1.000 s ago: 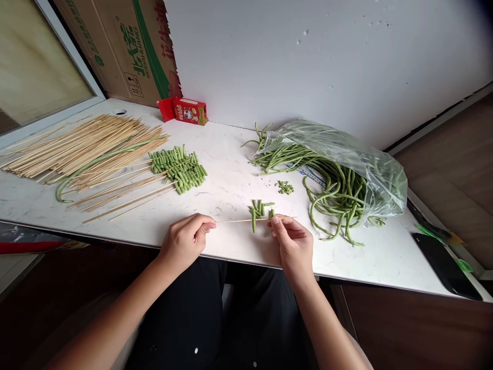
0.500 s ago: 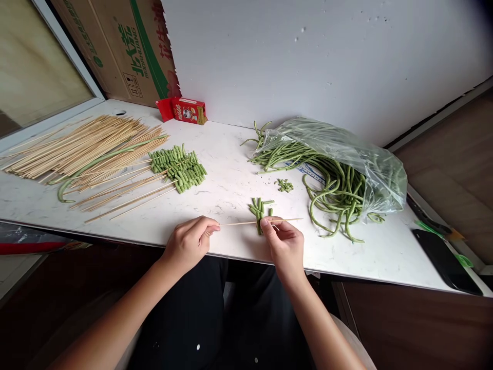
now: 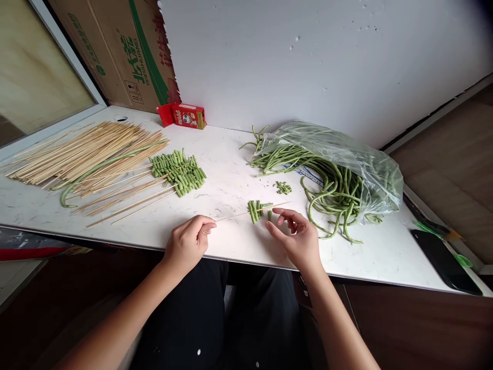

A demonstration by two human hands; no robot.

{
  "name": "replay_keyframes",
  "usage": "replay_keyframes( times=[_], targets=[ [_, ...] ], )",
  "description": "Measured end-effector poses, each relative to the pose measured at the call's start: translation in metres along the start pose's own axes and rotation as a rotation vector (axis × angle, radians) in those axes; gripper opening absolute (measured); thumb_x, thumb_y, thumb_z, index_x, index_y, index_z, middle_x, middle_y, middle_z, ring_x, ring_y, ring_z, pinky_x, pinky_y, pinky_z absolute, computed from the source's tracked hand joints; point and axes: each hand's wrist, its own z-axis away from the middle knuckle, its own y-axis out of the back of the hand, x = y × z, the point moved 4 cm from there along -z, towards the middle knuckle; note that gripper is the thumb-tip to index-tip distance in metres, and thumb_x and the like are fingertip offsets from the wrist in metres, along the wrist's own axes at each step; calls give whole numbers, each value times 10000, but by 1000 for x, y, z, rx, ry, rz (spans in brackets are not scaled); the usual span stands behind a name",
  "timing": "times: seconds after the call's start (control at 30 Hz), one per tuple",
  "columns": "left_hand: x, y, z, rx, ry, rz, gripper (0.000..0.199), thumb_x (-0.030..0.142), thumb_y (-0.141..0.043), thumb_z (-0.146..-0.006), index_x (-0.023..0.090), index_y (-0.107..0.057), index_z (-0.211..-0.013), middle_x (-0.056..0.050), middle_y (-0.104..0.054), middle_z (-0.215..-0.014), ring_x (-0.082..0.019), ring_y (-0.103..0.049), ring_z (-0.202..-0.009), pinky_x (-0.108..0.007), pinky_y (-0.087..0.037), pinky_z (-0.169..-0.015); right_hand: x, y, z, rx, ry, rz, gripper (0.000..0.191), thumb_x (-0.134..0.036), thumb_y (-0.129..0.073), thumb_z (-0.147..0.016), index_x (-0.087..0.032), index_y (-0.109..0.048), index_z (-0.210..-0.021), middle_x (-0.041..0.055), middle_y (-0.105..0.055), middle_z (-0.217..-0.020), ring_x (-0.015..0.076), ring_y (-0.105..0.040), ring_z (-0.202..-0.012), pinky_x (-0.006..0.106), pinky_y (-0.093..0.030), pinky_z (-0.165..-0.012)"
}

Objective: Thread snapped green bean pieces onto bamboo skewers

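Observation:
My left hand is closed in a pinch on the blunt end of a bamboo skewer. The skewer slants up to the right, its pointed tip free beyond several short green bean pieces near the table's front edge. Whether every piece there is threaded on it I cannot tell. My right hand is open just right of these pieces, thumb and fingers apart, holding nothing. One short piece stands between its thumb and fingers without a visible grip. Left of them lie filled bean skewers, their pieces side by side.
Bare skewers lie piled at the left with one long bean across them. Long beans spill from a clear plastic bag at the right. Small bean ends, a red box and a black phone are on the table.
My right hand has let go of the skewer and bean pieces, opened, and moved right. The skewer's tip has risen and now slants upward. My left hand keeps its pinch.

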Motion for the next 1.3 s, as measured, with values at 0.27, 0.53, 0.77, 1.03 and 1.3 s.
replay_keyframes(
  times=[0.27,0.53,0.77,1.03,1.3],
  targets=[
    [-2,-1,-3,-47,78,14,208,240,-542,-1049,199,-704,-924,-1,-724,-737,-150,-691,-645,-261,-524,-647,3,-3,3,46,286,463,242,-449,-748,-922,-277,-826,-1074,98,-734,-1017,330,-526,-1031,535,-397,-1010],
    [-3,-1,-2,-72,91,7,214,244,-536,-1051,202,-711,-936,-9,-734,-756,-151,-702,-675,-260,-538,-663,11,1,1,88,214,381,165,-367,-733,-933,-266,-797,-1045,83,-793,-949,342,-552,-977,533,-423,-932],
    [-4,-1,-2,-73,88,-10,210,259,-546,-1048,205,-725,-952,-8,-745,-761,-157,-719,-680,-258,-558,-670,24,14,-7,50,28,34,283,-450,-673,-968,-246,-822,-1097,112,-804,-1076,312,-653,-963,484,-494,-889],
    [-2,1,0,-52,75,-42,186,259,-575,-1037,204,-740,-972,3,-769,-775,-150,-742,-696,-241,-586,-696,31,26,-16,-92,-261,-627,375,-562,-850,-819,-253,-756,-1012,94,-762,-1186,266,-704,-1022,398,-556,-845],
    [-2,0,0,-52,57,-82,192,279,-577,-1034,219,-747,-968,0,-774,-761,-168,-748,-688,-262,-600,-698,32,20,-17,-137,-258,-786,363,-571,-816,-862,-255,-711,-1006,90,-739,-1095,266,-695,-1045,360,-574,-765]
  ],
)
